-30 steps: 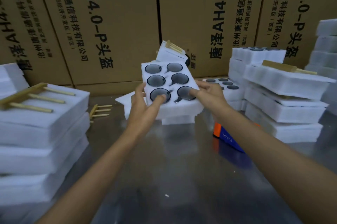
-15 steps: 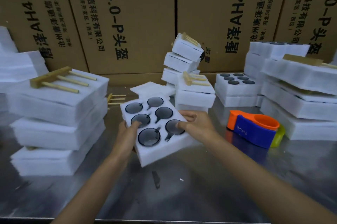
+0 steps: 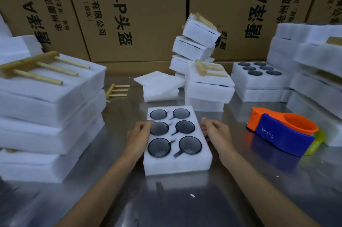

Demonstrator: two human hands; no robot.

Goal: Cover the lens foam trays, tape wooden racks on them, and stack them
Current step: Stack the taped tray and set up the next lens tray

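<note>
Where the metal surface [image 3: 185, 199] lies nearest the camera, one white foam tray [image 3: 178, 164] rests flat and uncovered, six dark round lenses [image 3: 159, 147] seated in its two columns of pockets. The left hand [image 3: 139, 137] lies against the tray's left edge, fingers [image 3: 148, 124] curled over the rim and touching the top face beside the middle-left lens. The right hand [image 3: 216, 130] lies against the right edge, fingers bent and close together on the side wall; neither hand lifts the tray off the surface.

Left of the tray stands a stack of covered foam trays [image 3: 48, 115] with a wooden rack [image 3: 37, 67] lying on top. A smaller loose rack [image 3: 116, 91] lies on the surface behind. Loose foam cover sheets [image 3: 159, 82] sit just beyond the tray. An orange and blue tape dispenser [image 3: 283, 132] rests to the right, well apart from the right hand. Cardboard cartons [image 3: 129, 14] form the backdrop.
</note>
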